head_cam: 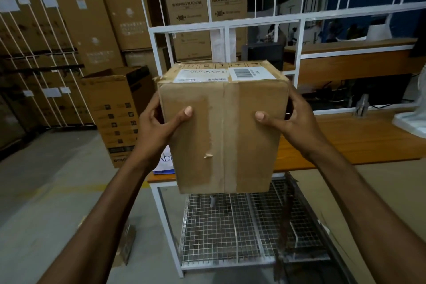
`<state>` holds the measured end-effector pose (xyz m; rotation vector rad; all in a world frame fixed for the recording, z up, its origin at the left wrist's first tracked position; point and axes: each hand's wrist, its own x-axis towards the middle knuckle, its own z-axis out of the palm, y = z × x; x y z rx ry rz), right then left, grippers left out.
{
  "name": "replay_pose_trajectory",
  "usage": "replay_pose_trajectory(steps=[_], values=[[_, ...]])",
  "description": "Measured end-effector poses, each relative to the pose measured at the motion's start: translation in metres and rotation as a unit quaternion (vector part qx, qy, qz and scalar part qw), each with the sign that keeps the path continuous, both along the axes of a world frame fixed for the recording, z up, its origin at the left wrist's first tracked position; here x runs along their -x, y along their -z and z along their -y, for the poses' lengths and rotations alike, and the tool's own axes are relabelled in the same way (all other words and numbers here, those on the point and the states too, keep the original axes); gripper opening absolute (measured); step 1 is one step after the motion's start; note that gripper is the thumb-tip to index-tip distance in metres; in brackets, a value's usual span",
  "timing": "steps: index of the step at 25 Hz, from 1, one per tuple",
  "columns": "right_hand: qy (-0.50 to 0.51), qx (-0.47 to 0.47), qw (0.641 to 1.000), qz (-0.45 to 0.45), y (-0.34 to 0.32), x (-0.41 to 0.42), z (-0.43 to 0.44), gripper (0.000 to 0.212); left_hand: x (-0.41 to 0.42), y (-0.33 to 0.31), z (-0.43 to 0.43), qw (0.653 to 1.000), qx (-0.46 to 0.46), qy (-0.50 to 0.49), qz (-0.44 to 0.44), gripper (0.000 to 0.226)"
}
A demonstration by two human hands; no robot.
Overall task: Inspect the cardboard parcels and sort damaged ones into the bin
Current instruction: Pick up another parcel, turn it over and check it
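Note:
A brown cardboard parcel (222,127) hangs in the air in front of me, above the edge of a wooden table. My left hand (159,131) grips its left side and my right hand (290,127) grips its right side, each thumb pressed on the near face. Brown tape runs down the middle of that face, with a small tear low on the left and a scuffed patch beside it. White shipping labels with barcodes lie on the top face, and the top left corner looks crushed. An open tall carton (117,113) stands on the floor at the left.
A wooden table (345,138) with a white metal frame (299,21) runs to the right. Below it sits a wire mesh shelf (230,226). Stacked cartons, two marked washing machine (186,7), fill the back and left. A white fan base (412,120) stands at the far right.

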<state>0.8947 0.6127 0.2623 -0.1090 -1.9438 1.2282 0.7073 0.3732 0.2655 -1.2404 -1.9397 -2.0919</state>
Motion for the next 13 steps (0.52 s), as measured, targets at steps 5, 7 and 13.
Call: replay_pose_trajectory(steps=[5, 7, 13], values=[[-0.041, 0.01, 0.996, 0.083, 0.004, 0.003, -0.004, 0.071, 0.004, -0.001, 0.007, 0.995, 0.096, 0.037, -0.005, 0.099], [-0.036, -0.022, 0.994, 0.098, 0.003, 0.002, -0.009, 0.086, 0.002, -0.004, 0.002, 0.996, 0.072, 0.0, -0.043, 0.097], [0.003, -0.015, 1.0, 0.022, 0.016, 0.007, -0.011, 0.09, 0.008, -0.023, -0.018, 0.995, -0.044, -0.081, 0.023, 0.067]])
